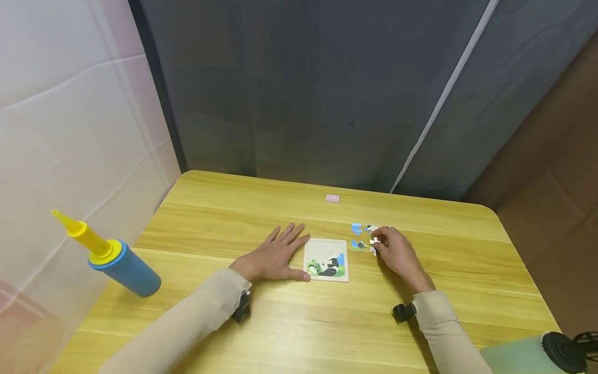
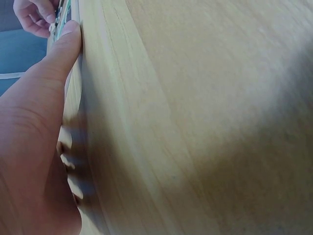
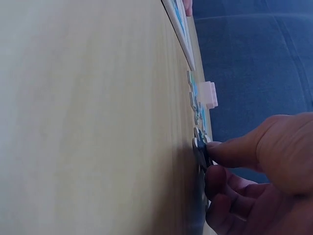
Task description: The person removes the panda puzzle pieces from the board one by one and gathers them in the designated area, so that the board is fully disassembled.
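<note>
A small square jigsaw tray lies on the table, its lower part filled with a panda picture and its upper part bare. My left hand rests flat beside it with fingers spread, thumb and fingertips at the tray's left edge. To the right of the tray, my right hand pinches a jigsaw piece between thumb and fingers, low over the tabletop. Other loose pieces lie close by: a blue one, a green and blue one and a panda one partly behind the fingers.
A pink toy brick sits near the table's back edge. At the left stands a blue and yellow hand pump. A pale green object with a black top shows at the lower right. A dark curtain hangs behind the table.
</note>
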A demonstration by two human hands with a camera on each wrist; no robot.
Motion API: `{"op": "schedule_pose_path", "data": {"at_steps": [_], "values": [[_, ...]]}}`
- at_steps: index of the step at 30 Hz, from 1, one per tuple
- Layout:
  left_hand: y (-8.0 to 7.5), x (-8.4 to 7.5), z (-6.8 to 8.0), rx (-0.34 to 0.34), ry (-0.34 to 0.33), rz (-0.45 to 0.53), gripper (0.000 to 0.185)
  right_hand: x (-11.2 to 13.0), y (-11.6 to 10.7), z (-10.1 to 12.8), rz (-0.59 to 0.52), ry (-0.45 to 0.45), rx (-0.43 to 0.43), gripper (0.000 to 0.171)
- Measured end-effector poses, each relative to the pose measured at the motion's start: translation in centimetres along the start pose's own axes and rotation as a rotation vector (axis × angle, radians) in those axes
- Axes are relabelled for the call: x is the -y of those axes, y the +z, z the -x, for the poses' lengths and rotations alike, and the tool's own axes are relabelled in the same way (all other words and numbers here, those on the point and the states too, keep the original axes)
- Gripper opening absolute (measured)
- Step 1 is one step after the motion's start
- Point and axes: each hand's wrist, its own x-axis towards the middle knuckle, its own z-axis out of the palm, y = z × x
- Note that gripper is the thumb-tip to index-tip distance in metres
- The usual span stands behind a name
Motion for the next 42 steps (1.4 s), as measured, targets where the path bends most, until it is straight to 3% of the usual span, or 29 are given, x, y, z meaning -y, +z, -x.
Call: {"op": "schedule_pose_path", "data": {"at_steps": [27, 42], "values": [[0.0, -0.2, 0.0, -0.009, 0.006, 0.016, 0.109, 0.0, 0.1, 0.0, 0.02, 0.005, -0.017, 0.02], [0.1, -0.2, 0.0, -0.004, -0.003, 0.011, 0.109, 2.8, -0.3, 1.0, -0.02, -0.065, -0.036, 0.026]]}}
